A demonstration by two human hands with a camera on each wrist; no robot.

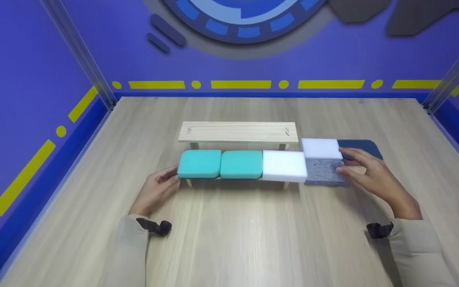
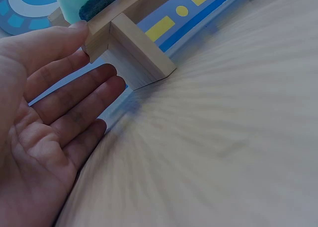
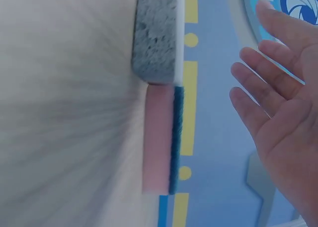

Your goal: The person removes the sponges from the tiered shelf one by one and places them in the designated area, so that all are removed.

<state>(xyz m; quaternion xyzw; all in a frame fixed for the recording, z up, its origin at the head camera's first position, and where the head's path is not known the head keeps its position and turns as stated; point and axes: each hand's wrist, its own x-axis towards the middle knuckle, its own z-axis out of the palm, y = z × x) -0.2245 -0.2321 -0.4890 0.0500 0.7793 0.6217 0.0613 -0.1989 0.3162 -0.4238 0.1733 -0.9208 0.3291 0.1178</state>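
Note:
Two teal sponges and a white sponge lie in a row along the top of a low wooden stand. The stand is mostly hidden from above. At its left end is my left hand, thumb tip against the wooden edge and the other fingers extended below. My right hand hovers at the right of a grey speckled block, fingers apart and nothing between them. Another white sponge sits at the far side of that block. Behind the right fingers lies a pink sponge with its dark blue scouring side up.
Behind the row stands a second low wooden stand with a bare top. Blue printed panels rise at the back and both sides of the wood-grain table. Each wrist wears a black strap.

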